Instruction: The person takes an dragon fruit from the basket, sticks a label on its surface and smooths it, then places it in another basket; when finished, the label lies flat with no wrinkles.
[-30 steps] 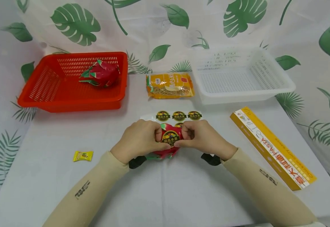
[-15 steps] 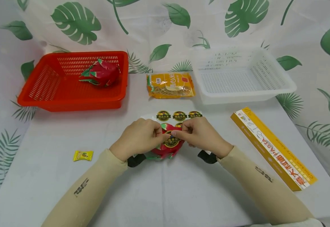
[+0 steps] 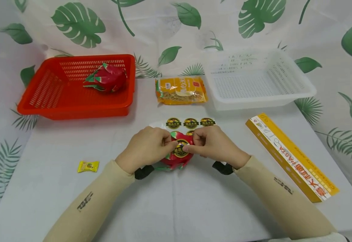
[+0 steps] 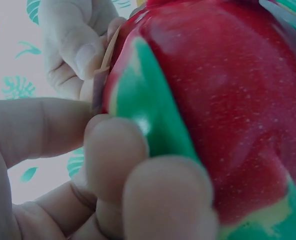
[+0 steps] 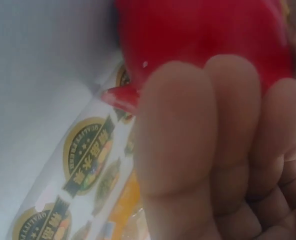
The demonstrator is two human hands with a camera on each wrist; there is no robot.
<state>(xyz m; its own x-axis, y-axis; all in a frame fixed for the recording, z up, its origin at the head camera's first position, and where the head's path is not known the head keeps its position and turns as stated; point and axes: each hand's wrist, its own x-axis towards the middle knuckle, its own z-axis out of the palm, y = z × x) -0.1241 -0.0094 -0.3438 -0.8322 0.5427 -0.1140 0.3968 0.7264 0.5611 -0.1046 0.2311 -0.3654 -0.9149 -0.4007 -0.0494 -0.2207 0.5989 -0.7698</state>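
Observation:
A red dragon fruit (image 3: 176, 162) with green-tipped scales lies on the table between both hands. On its top sits a round black-and-gold sticker (image 3: 180, 151), partly covered by the thumbs. My left hand (image 3: 148, 148) holds the fruit's left side, its thumb at the sticker's left edge. From the right, my right hand (image 3: 216, 146) grips the fruit with curled fingers (image 5: 180, 125), its thumb on the sticker. In the left wrist view, part of the sticker's edge (image 4: 100, 90) stands off the red skin. Behind the fruit lies a sheet of matching stickers (image 3: 191, 123).
At the back left, a red basket (image 3: 91, 112) contains another dragon fruit (image 3: 110, 78). An orange food packet (image 3: 181, 90) lies beside a white basket (image 3: 263, 101). A long pasta box (image 3: 290, 158) lies at right, a small yellow wrapped sweet (image 3: 88, 166) at left.
Both thumbs have shifted from the sticker's lower edge up to its upper part, and the right thumb then slid slightly lower. The fruit stays in place between the hands.

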